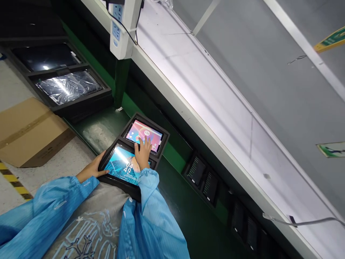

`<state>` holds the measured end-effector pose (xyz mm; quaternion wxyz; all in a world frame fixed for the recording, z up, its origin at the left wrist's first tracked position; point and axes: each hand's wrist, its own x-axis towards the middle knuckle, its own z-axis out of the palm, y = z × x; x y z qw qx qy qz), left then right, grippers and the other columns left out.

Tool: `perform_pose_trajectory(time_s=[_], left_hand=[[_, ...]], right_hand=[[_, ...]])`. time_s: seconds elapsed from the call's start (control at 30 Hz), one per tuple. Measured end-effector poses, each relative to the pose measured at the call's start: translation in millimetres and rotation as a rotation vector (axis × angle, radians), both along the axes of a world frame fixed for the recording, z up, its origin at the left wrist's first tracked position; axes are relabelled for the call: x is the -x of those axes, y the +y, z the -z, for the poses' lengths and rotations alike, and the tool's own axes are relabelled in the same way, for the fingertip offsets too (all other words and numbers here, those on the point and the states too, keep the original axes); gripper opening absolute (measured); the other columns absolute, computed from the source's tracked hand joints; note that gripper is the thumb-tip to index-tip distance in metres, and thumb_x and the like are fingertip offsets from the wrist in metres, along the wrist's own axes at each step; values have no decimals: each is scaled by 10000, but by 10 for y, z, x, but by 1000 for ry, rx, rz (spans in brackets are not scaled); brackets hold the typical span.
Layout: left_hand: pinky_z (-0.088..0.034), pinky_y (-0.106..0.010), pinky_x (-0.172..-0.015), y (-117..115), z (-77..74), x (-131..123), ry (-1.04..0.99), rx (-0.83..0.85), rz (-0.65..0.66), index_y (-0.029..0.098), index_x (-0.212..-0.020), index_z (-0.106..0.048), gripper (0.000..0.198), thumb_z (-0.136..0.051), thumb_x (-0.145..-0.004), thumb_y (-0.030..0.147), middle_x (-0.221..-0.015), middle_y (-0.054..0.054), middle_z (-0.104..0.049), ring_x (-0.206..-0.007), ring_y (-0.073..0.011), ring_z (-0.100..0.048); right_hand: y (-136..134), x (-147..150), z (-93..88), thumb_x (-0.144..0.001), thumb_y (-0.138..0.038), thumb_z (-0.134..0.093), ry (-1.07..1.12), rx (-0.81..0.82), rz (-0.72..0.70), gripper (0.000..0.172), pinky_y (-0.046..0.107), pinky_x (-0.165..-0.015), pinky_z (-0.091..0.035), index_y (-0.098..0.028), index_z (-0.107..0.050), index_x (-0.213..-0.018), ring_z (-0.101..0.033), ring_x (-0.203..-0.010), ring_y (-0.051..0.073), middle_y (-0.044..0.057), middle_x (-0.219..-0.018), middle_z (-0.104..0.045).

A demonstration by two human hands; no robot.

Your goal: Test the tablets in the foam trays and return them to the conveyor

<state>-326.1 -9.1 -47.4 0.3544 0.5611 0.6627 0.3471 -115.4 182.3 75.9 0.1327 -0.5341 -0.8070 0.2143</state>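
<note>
A black foam tray [111,145] rests tilted at the front of my body, with two lit tablets set in its recesses. The nearer tablet [118,163] shows a blue water picture and the digits 04 49. On the farther tablet [151,133] is a pink and orange home screen with a clock reading 1:04. My left hand [93,168] grips the tray's left edge, thumb on top. Fingers spread, my right hand [143,153] reaches over the nearer tablet and touches the farther screen. My right forearm hides part of the nearer tablet.
Another black tray [107,94] with two dark tablets, one under wrinkled film, lies at upper left. A cardboard box [32,126] is below it. A white shelf [194,86] with a power strip [118,32] runs above the green bench [175,198]. More dark trays [201,176] stand under the shelf.
</note>
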Motion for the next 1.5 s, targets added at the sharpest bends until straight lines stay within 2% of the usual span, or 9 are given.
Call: perform_pose_trajectory(time_s=[0.17,0.27,0.4,0.53,0.73,0.87,1.27,1.37,1.5], left_hand=[[-363,-532,-1171,348,-305,-44,180,13,-42,216,-1603,-166,993,-620,-813,608,-1588,-166,-387,-1452,-377,-392],[-350,-535,-1168,724,-463,-9,135,49,-147,126,-1584,-210,880,-503,-889,579,-1557,-216,-409,-1436,-377,-410],[-378,-543,-1142,1043,-520,78,41,113,-196,74,-1572,-228,872,-431,-917,613,-1500,-253,-463,-1387,-382,-472],[-410,-486,-1142,867,-474,112,-31,125,-107,135,-1584,-230,887,-446,-905,663,-1533,-197,-460,-1348,-331,-534],[-297,-529,-1216,246,-279,120,-156,119,33,205,-1626,-76,1121,-638,-797,708,-1662,-160,-244,-1501,-380,-303],[-284,-536,-1218,117,-167,123,-192,114,52,207,-1627,-35,1197,-672,-761,733,-1668,-179,-212,-1500,-390,-299],[-349,-521,-1188,240,-283,164,-133,134,90,205,-1625,-67,1164,-698,-772,683,-1657,-182,-242,-1478,-389,-346],[-289,-499,-1229,386,-364,132,-187,146,20,215,-1617,-157,994,-549,-860,725,-1655,-128,-278,-1502,-348,-314],[-304,-485,-1227,902,-493,18,-95,101,-79,161,-1592,-243,874,-411,-928,703,-1617,-146,-358,-1485,-322,-360]], right_hand=[[-224,-352,87,-1042,-498,-320,92,-35,227,520,606,-1215,-158,-208,-514,-1428,-199,-1544,298,145,-1601,-382],[-361,-551,165,-1031,-533,-313,142,-55,345,563,614,-1211,-153,-184,-503,-1429,-222,-1532,316,166,-1580,-407],[-532,-815,289,-1008,-579,-309,193,-82,463,648,602,-1202,-200,-112,-479,-1425,-246,-1512,347,220,-1532,-444],[-720,-1013,405,-989,-587,-350,275,-57,528,674,526,-1174,-315,-118,-404,-1469,-366,-1453,324,232,-1524,-437],[-903,-1057,458,-964,-583,-400,331,34,598,738,504,-1186,-317,-90,-335,-1510,-382,-1454,321,243,-1543,-413],[-890,-1031,441,-961,-580,-400,325,70,592,731,489,-1187,-320,-106,-338,-1513,-386,-1457,311,224,-1552,-418],[-858,-1045,473,-953,-551,-430,368,60,607,703,493,-1168,-345,-118,-357,-1502,-413,-1446,312,228,-1545,-436],[-657,-1061,516,-952,-554,-429,391,48,620,717,482,-1174,-342,-118,-337,-1514,-413,-1450,301,227,-1559,-417],[-101,-1088,605,-937,-559,-424,405,78,638,768,463,-1139,-396,-91,-305,-1534,-460,-1423,287,230,-1541,-446]])
